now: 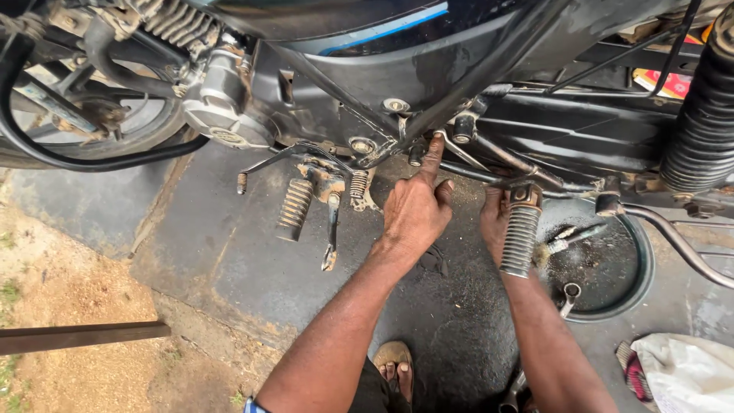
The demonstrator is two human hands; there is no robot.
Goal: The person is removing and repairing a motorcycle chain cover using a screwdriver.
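Observation:
A black motorcycle (pixel 428 69) stands over an oily concrete floor, seen from its side at footpeg level. My left hand (pixel 417 206) reaches up under the frame, its index finger stretched out and touching a bolt head near the lower frame tube (pixel 489 65). My right hand (pixel 495 222) is partly hidden behind a ribbed footrest (pixel 521 239) and rests close against the underside parts; what its fingers do is hidden. A second ribbed footpeg (pixel 294 208) and a side stand (pixel 330 241) hang to the left of my left hand.
A round dark pan (pixel 638 279) with tools and dirty liquid lies on the floor at right. A white cloth (pixel 684 371) sits at the bottom right. The rear shock spring (pixel 703 115) is far right, a wheel (pixel 84 130) far left. My sandalled foot (pixel 394 367) shows below.

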